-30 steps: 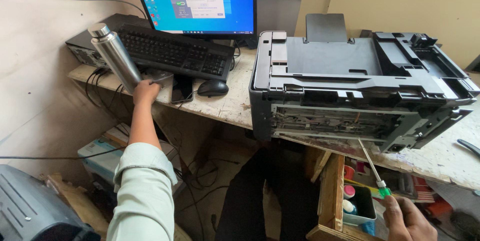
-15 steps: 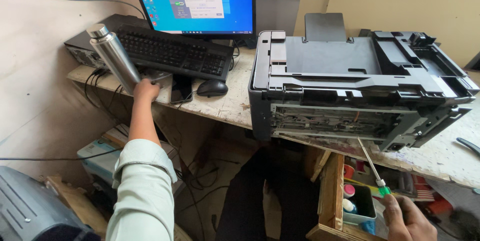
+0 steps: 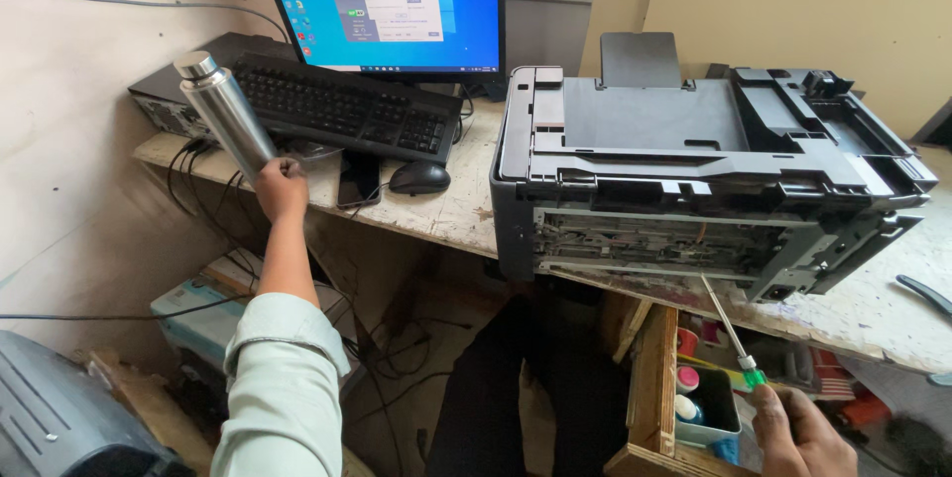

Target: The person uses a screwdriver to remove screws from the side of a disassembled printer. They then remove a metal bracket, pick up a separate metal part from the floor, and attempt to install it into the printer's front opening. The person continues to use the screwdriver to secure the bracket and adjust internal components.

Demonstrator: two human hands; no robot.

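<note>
1. Wrapped around the base of a steel bottle (image 3: 224, 112), our left hand (image 3: 281, 187) has its grip closed on it; the bottle tilts up and to the left, its cap topmost.
2. Our right hand (image 3: 801, 429) has its grip closed on the green handle of a screwdriver (image 3: 732, 326), low and to the right of the printer (image 3: 694, 175).
3. We see the screwdriver's shaft slant up toward the printer's open front edge, its tip just at the lower frame.
4. We hold the bottle well to the left of the printer, above the left end of the surface (image 3: 451, 211).
5. Left of the printer lie a black mouse (image 3: 418, 178), a phone (image 3: 358, 179) and a keyboard (image 3: 337, 105).
6. A lit monitor (image 3: 387, 3) stands behind the keyboard, left of the printer.
7. Below the printer's right side sits an open wooden drawer (image 3: 656, 378) with small bottles in it.
</note>
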